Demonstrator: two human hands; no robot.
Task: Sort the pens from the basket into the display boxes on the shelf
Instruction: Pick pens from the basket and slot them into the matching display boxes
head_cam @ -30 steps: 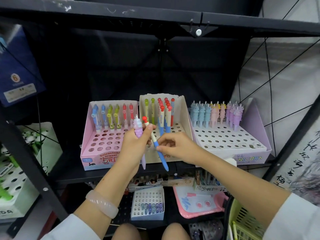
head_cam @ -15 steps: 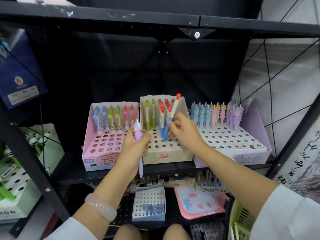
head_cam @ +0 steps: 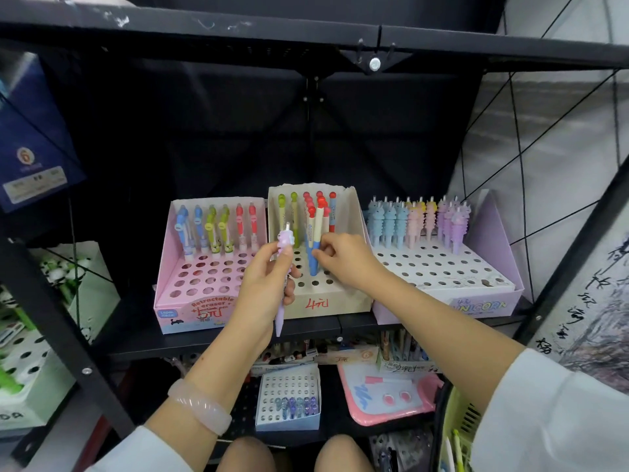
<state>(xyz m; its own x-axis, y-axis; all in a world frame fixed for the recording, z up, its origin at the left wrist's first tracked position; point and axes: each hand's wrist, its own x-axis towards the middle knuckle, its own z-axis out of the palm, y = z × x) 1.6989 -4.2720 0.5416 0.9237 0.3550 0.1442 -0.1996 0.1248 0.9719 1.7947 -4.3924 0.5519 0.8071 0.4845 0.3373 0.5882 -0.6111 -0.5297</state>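
Purple unicorn pen (head_cam: 284, 267) gripped in left hand (head_cam: 263, 287); right hand (head_cam: 343, 258) seemingly pinches blue-barrelled pen (head_cam: 313, 247).

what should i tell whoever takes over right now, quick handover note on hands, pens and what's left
Left hand: grips a purple unicorn pen, not yet placed.
Right hand: fingers pinch the blue-barrelled pen, which stands in a hole of the beige middle box.
Done: that pen is seated among the red-capped ones.
Left: let go of it, then put the unicorn pen in the unicorn box on the right, which has many free holes. The yellow basket at lower right seems to hold more pens.
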